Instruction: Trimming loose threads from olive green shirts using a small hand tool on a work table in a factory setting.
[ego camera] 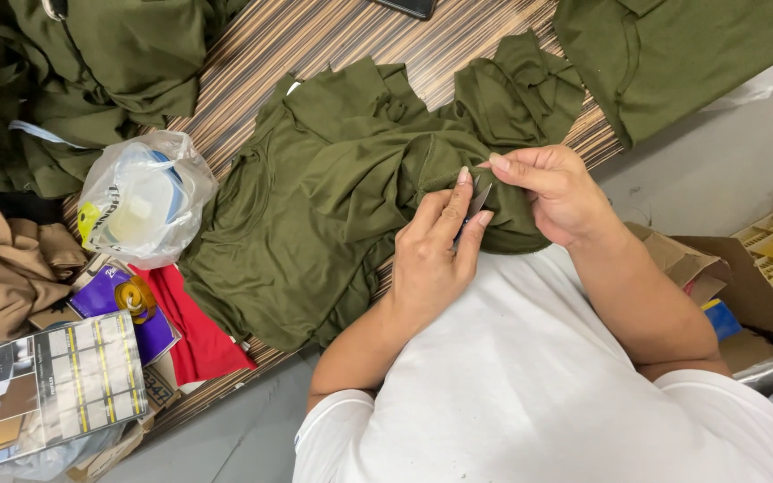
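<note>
Striped wooden tabletop [333,36] carries an olive green shirt [315,206] at its near edge. Left hand [431,250] pinches small metal snips [478,204]; right hand [556,192] pinches the fabric fold. Best kept taut, blade tips clear of cloth.

Looks like a small garment workshop, finishing or trimming station. Evidence: wood-grain striped worktable [315,36] covered in identical olive-green garments, one spread in the middle [315,197], a pile far left [64,80], another far right [673,54]. Tan fabric [2,268] and red cloth [194,331] stacked near left. Cardboard boxes [717,268] on the bare concrete floor [717,170] at right.
</note>
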